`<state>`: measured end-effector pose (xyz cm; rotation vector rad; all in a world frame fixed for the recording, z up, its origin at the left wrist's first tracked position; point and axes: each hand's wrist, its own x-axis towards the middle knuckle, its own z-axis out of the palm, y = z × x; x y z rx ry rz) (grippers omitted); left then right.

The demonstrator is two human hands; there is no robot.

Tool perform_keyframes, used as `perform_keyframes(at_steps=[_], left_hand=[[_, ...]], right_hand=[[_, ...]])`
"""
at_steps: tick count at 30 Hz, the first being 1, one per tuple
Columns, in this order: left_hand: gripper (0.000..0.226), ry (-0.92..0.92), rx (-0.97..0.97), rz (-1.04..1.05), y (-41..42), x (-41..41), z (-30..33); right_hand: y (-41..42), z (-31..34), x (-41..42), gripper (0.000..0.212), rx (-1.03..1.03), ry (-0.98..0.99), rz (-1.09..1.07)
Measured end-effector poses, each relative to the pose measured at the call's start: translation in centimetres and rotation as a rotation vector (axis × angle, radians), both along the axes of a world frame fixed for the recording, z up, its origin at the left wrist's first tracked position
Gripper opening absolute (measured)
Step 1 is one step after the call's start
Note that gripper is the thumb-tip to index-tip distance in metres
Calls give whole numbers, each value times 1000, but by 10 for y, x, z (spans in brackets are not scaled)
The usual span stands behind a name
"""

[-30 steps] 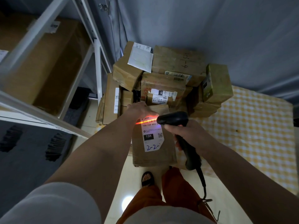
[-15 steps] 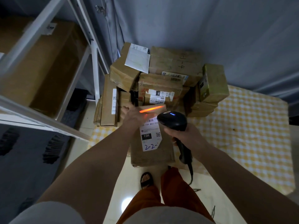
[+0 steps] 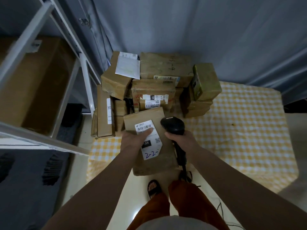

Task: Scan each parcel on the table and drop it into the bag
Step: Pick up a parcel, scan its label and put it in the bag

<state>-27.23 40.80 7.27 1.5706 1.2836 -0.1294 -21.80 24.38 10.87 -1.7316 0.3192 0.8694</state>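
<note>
left hand (image 3: pixel 132 140) fingers gripping the flat parcel (image 3: pixel 152 146), thumb across its label, right hand (image 3: pixel 181 138) fingers wrapped round the scanner (image 3: pixel 172 126) just beside it, parcel stack (image 3: pixel 154 90) on the bench beyond

Held parcel (image 3: pixel 149 146): brown kraft cardboard, matt, slightly scuffed; white paper label (image 3: pixel 150 140) smooth, with blue handwritten ink. Barcode scanner (image 3: pixel 173 126): black plastic, faint sheen on the head. Stacked parcels (image 3: pixel 159 85) at the tabletop's far left corner: matt corrugated cardboard, some with glossy clear tape; one padded mailer (image 3: pixel 127 66) of white paper or plastic, cannot tell which. Tablecloth (image 3: pixel 240 127): yellow-and-white checked cloth, creased. Shelf frame (image 3: pixel 49 140): pale painted metal, smooth. Floor (image 3: pixel 137 196): cream tile, glossy, reflecting light. Backdrop curtain (image 3: pixel 199 27): grey cloth, matt.
</note>
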Motion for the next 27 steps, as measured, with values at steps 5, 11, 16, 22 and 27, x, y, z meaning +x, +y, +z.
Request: perform_keyframes(at_steps=[5, 11, 16, 22, 27], left_hand=[[115, -34, 23, -37, -21, 20, 24], [101, -158, -2, -156, -80, 60, 48], [104, -218, -78, -321, -169, 75, 62], [95, -306, -176, -576, -299, 74, 75], [109, -304, -118, -750, -420, 64, 90]], right_hand=[[-22, 33, 10, 19, -2, -126, -134], [-85, 63, 17, 29, 24, -211, -306], [-174, 72, -1, 31, 39, -201, -485], [-299, 95, -41, 15, 57, -259, -726], [-401, 104, -79, 19, 16, -302, -919]])
